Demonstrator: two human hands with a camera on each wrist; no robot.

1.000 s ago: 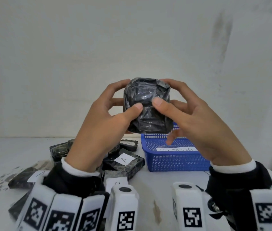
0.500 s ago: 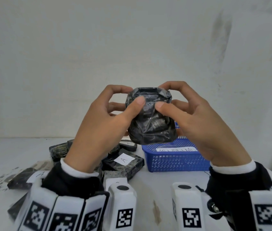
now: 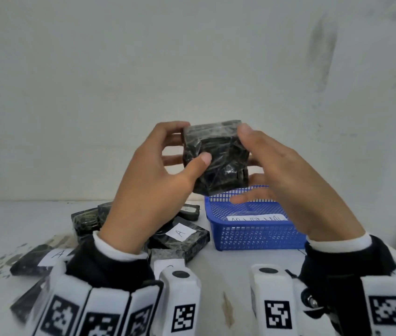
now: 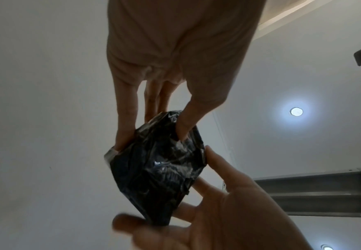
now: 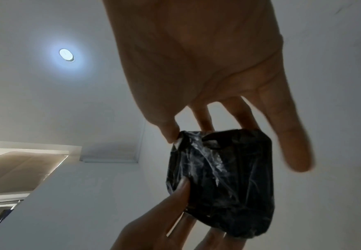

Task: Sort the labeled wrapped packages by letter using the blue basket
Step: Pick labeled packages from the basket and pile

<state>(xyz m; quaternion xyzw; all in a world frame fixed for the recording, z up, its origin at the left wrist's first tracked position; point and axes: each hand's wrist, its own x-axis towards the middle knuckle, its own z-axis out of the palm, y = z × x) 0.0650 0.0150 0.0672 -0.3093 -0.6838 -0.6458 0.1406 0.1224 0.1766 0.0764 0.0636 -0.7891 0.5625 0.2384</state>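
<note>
Blue basket (image 3: 252,235) on the table (image 3: 216,289), right of centre; a white paper strip (image 3: 257,218) with handwriting lies inside, lettering not legible. Left of it, a heap of black wrapped packages (image 3: 87,220); two show white labels (image 3: 180,232) marked "A"; a third label is partly hidden.

Held package (image 3: 216,158) is up in the air above the basket's near-left corner, no label visible on the faces shown. Left hand (image 3: 153,187) grips it, thumb on front, fingers behind. Right hand (image 3: 286,180) touches its right edge with thumb tip and fingers loosely extended.
</note>
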